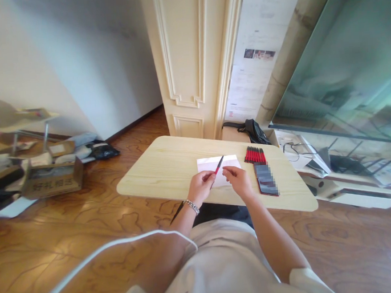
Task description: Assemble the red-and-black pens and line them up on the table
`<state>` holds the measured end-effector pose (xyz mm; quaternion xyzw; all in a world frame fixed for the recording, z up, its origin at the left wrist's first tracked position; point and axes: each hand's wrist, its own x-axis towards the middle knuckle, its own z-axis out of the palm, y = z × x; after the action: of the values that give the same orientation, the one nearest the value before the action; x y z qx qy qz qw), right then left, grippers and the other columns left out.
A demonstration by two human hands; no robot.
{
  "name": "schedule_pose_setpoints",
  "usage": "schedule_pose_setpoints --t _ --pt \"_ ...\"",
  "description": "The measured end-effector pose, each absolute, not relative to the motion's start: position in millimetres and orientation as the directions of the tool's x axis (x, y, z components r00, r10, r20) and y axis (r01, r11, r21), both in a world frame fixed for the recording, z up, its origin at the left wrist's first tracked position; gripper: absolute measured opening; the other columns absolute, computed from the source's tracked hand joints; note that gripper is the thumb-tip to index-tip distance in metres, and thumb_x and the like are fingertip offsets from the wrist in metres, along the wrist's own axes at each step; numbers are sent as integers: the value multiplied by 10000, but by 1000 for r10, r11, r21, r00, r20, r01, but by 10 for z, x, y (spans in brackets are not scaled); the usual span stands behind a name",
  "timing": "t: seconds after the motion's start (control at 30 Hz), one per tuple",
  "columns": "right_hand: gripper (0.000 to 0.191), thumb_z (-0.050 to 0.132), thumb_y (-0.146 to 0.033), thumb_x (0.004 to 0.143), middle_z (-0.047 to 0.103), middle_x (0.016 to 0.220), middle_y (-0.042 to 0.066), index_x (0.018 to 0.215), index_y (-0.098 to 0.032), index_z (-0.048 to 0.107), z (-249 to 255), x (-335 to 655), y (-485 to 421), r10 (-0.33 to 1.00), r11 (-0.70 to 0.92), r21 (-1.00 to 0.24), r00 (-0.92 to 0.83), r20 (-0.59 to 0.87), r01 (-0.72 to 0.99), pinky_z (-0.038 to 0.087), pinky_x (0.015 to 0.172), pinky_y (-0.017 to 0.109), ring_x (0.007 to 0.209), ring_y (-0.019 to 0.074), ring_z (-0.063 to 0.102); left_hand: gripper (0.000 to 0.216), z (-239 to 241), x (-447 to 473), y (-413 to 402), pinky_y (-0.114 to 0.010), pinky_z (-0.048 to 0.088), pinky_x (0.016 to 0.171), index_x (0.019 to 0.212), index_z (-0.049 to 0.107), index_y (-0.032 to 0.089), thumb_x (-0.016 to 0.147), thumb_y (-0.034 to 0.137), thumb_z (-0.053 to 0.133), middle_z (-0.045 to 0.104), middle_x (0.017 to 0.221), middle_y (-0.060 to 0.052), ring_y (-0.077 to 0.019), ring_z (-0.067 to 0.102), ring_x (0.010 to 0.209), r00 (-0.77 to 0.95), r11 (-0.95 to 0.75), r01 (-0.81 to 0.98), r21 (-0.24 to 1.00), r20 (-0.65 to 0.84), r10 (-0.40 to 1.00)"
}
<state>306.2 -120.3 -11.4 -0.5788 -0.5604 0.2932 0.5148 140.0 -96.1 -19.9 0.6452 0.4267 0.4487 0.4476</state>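
My left hand point(201, 186) is closed on a slim red-and-black pen point(219, 165), pinching it between thumb and fingers with its black end pointing up and away from me. Just right of the pen is my right hand point(238, 179), loosely curled with its fingertips a little apart and no object visible in them. Under both hands lies a white sheet of paper or pad point(205, 164), partly covered by them. To the right, several matching red-and-black pens point(254, 154) lie side by side in a row. Close below that row rests a dark phone-like slab point(266, 179), its surface blurred out.
The light wooden table point(156, 167) has rounded corners. Behind it a black bag point(255, 131) sits by a low cabinet with cables and papers. Cardboard boxes point(52, 179) and packages are on the floor at left. A white cable point(121, 241) crosses in front of me.
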Motion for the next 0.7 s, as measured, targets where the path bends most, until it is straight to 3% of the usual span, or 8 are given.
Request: schedule_pose_setpoints --t 0.17,0.33,0.43,0.57,0.7 --pt "367 576 -491 764 609 602 14 847 -151 687 -103 3010 -1200 981 103 -963 133 140 250 372 499 227 530 117 517 308 -201 1548 -1114 -232 493 594 923 677 167 844 425 528 710 773 -48 -152 653 672 277 -263 166 950 211 938" --pt "292 605 -437 729 618 638 24 759 -150 643 -58 3171 -1072 994 13 -989 108 29 149 362 488 202 565 113 549 265 -153 1423 -1113 -257 506 720 962 684 200 855 387 528 719 916 -49 -160 659 770 268 -421 392 818 336 903" --pt "283 580 -415 738 574 541 6 662 -147 628 -87 3264 -909 994 -27 -948 107 8 318 330 467 208 481 94 483 204 -195 1326 -1061 -287 498 777 946 689 199 840 309 555 708 941 -57 -172 646 812 296 -493 528 691 394 870" --pt "317 557 -395 754 582 511 14 565 -152 636 -175 3285 -751 994 -58 -760 111 18 647 304 476 227 478 103 483 141 -313 1234 -977 -342 473 822 873 704 204 813 231 579 705 882 -55 -210 620 847 361 -523 651 550 383 851" --pt "260 593 -416 743 687 695 43 725 -191 724 -226 3208 -730 981 -118 -583 184 54 804 356 567 240 656 156 595 129 -370 1186 -928 -359 455 835 856 705 213 810 227 585 707 885 -47 -224 599 871 370 -519 682 514 369 852"
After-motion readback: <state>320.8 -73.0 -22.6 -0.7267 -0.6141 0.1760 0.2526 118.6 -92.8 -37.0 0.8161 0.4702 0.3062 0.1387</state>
